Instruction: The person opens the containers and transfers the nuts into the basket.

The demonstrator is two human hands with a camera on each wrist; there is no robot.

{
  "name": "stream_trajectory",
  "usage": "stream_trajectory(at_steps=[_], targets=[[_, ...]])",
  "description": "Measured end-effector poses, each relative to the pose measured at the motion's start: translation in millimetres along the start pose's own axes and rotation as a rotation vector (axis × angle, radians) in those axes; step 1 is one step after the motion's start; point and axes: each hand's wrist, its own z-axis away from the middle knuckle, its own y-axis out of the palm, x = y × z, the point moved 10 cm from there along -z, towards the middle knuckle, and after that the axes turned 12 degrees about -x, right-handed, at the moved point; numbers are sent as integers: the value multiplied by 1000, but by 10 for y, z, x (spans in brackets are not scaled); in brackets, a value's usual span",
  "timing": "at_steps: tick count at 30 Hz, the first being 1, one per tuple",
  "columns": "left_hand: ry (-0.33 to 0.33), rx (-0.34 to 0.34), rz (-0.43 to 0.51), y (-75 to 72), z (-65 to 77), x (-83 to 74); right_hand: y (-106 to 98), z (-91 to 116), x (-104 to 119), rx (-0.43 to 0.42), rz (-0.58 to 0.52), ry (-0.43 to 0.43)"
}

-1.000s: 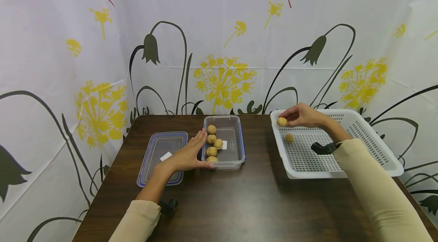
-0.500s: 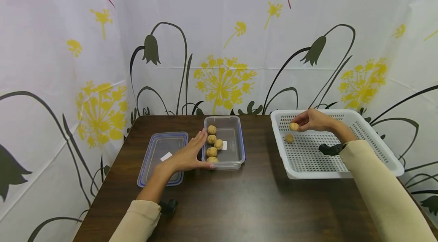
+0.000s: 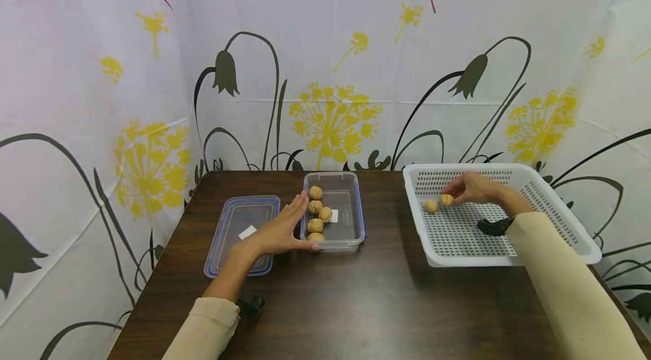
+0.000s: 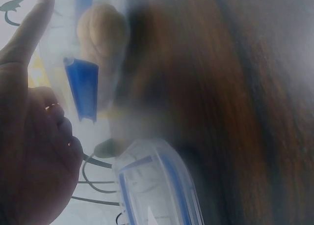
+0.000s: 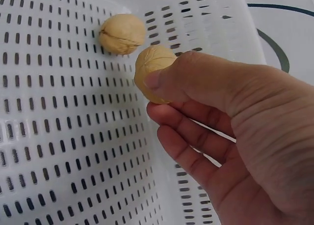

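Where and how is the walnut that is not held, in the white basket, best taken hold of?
I would pinch the loose walnut across its rounded sides, probably coming from above: its top is uncovered and the white basket is open there. Avoid the side facing the held walnut, since the right hand pinches it close by.

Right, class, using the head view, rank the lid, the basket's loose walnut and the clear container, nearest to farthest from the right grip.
1. Loose walnut: in the basket, left of the right grip.
2. Clear container: left of the basket.
3. Lid: left of the container.
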Motion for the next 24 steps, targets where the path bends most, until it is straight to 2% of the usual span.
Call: stream_trajectory(at_steps=[12, 24], targets=[[0, -2, 12, 6, 4, 21, 146, -32, -90, 38, 38, -5], [-3, 3, -4, 27, -5, 48, 47, 40, -39, -27, 128, -11]])
